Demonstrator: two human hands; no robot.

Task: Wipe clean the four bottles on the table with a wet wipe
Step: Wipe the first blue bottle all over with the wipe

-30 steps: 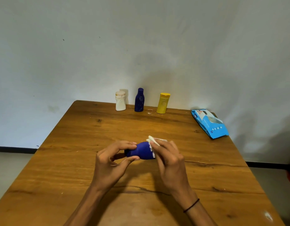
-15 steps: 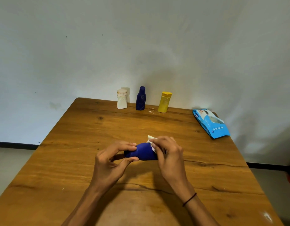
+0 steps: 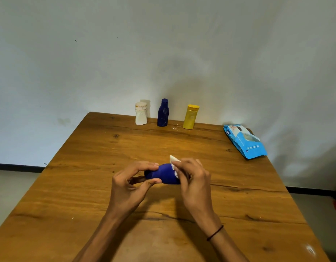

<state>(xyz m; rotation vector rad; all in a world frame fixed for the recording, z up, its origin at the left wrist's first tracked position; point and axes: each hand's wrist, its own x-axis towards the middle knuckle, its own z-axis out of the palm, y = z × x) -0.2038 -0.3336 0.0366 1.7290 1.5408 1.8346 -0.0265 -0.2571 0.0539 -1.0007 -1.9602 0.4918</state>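
A dark blue bottle (image 3: pixel 166 173) lies sideways above the middle of the wooden table (image 3: pixel 87 186), held between both hands. My left hand (image 3: pixel 131 184) pinches its left, capped end between thumb and fingers. My right hand (image 3: pixel 193 178) wraps the bottle's right end with a white wet wipe (image 3: pixel 174 161) under its fingers; a corner of the wipe sticks up. At the table's far edge stand a white bottle (image 3: pixel 141 116), a second dark blue bottle (image 3: pixel 163 115) and a yellow bottle (image 3: pixel 190 116).
A blue pack of wet wipes (image 3: pixel 243 141) lies near the table's far right edge. A pale wall rises right behind the table. Grey floor shows on both sides.
My right hand with the wipe has shifted slightly along the bottle's right end. The left hand keeps its pinch, and the standing bottles have not moved.
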